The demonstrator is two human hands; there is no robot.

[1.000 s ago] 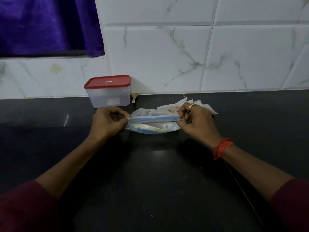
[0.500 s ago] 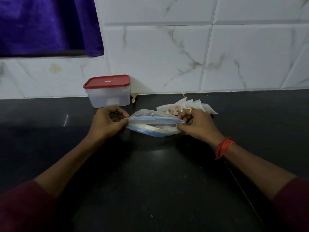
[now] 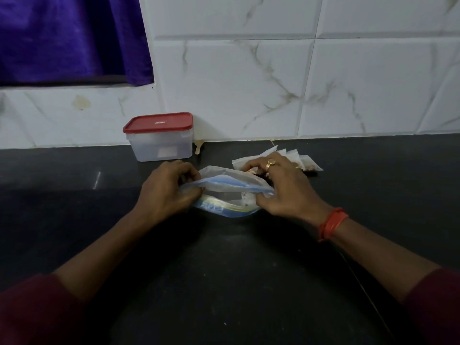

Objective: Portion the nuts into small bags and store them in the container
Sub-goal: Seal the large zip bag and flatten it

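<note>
A clear zip bag with a blue and yellow strip along its mouth lies on the black counter. My left hand pinches its left end and my right hand grips its right end. The mouth of the bag gapes between them. Behind my right hand lie several small clear bags, some with brown nuts inside, partly hidden by my fingers. A translucent container with a red lid on it stands against the wall to the back left.
A white marbled tile wall rises straight behind the counter. A purple curtain hangs at the upper left over a ledge. A small pale smear sits at the wall's foot beside the container.
The bag's mouth, held flat and stretched a second ago, has been pulled apart and now gapes. Both hands have dropped slightly toward the counter.
</note>
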